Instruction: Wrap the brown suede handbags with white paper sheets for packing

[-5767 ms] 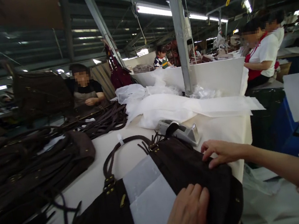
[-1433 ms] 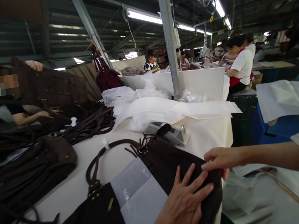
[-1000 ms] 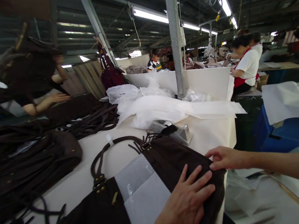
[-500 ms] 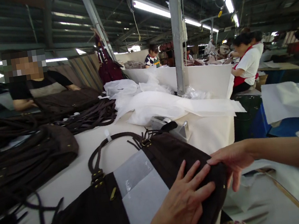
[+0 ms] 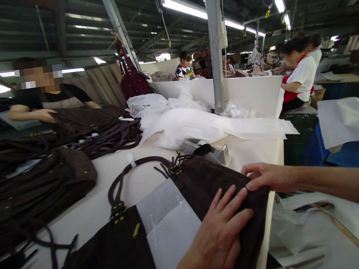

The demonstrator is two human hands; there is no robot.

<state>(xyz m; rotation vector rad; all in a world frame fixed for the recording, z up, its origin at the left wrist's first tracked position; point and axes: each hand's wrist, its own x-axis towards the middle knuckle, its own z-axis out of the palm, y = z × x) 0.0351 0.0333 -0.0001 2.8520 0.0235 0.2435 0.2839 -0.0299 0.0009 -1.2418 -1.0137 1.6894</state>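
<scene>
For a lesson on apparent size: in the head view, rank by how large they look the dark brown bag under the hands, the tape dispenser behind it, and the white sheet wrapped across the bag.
1. Dark brown bag, largest.
2. White sheet.
3. Tape dispenser, smallest; it lies farther from the camera and is partly hidden by the bag, so its true size is unsure.

A: Item and position?
B: Dark brown suede handbag (image 5: 206, 184), lying flat on the table, lower centre of frame.
A: Condition?
B: White rectangular paper sheet (image 5: 169, 229) wrapped across its middle; curved strap handle (image 5: 128, 173) lies toward upper left.
</scene>
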